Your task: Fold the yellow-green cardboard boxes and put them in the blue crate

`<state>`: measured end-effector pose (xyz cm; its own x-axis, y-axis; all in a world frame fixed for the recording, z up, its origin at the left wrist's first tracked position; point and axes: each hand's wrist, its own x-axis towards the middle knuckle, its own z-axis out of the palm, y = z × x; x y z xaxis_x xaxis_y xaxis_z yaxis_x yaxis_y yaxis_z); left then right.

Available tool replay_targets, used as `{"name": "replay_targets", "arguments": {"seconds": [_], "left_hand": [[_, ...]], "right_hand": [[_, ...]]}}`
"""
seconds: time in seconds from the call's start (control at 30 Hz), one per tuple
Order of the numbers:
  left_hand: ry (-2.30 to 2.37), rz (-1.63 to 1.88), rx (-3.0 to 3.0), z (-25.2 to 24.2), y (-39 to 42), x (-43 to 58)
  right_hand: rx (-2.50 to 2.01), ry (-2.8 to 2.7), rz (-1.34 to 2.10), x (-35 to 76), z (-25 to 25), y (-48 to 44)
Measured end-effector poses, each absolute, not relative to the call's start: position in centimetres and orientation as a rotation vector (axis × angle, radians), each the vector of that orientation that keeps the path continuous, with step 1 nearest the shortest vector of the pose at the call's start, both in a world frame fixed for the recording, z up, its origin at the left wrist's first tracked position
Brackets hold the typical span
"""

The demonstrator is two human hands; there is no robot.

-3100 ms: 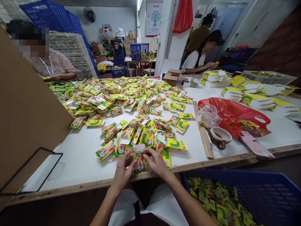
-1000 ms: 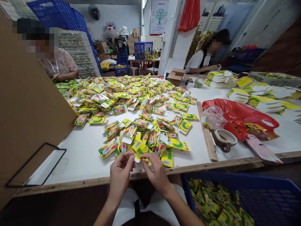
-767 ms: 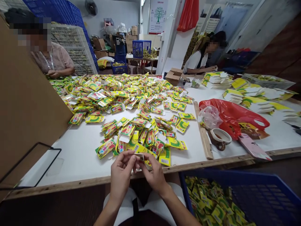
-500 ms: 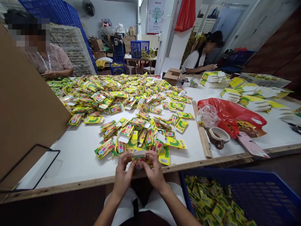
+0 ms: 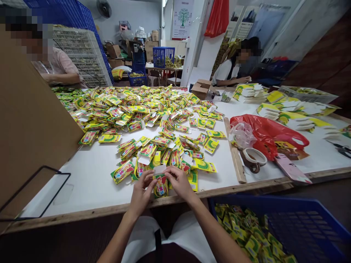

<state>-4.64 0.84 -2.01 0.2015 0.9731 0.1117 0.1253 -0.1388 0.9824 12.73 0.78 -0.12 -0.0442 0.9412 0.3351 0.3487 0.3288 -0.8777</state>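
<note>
Both hands hold one small yellow-green-red carton (image 5: 160, 185) upright at the near edge of the white table (image 5: 90, 182). My left hand (image 5: 142, 193) pinches its left side and my right hand (image 5: 179, 183) pinches its right side, fingers closed on it. Its white top flap stands open. Just behind it lies a heap of flat cartons of the same print (image 5: 153, 120), spreading across the table.
A blue crate (image 5: 301, 226) with finished cartons sits at lower right. A brown cardboard panel (image 5: 30, 124) stands on the left. A red plastic bag (image 5: 268, 133), a tape roll (image 5: 255, 157) and a wooden strip (image 5: 233, 151) lie to the right. Two other people work at the far side.
The carton in my hands went from a flat blank turned barcode side up to an opened box held upright with its printed face toward me. My hands moved slightly up onto the table edge.
</note>
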Motion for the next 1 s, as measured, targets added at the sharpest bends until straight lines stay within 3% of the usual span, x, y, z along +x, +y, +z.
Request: {"name": "replay_targets", "arguments": {"seconds": [0.27, 0.63, 0.87, 1.0], "left_hand": [[1.146, 1.11, 1.621, -1.8, 0.7, -4.6], [0.978, 1.287, 1.976, -4.0, -4.6, -6.3], [1.047, 1.189, 1.98, -2.5, -2.7, -5.3], [1.133, 1.313, 1.786, -2.0, -1.1, -4.0]], "right_hand": [[-1.207, -1.654, 0.742, 12.6, 1.0, 0.8], [-1.055, -1.769, 0.651, 13.3, 0.2, -6.6], [-1.192, -1.61, 0.664, 12.6, 0.1, -4.7], [-1.134, -1.661, 0.69, 12.3, 0.8, -2.2]]}}
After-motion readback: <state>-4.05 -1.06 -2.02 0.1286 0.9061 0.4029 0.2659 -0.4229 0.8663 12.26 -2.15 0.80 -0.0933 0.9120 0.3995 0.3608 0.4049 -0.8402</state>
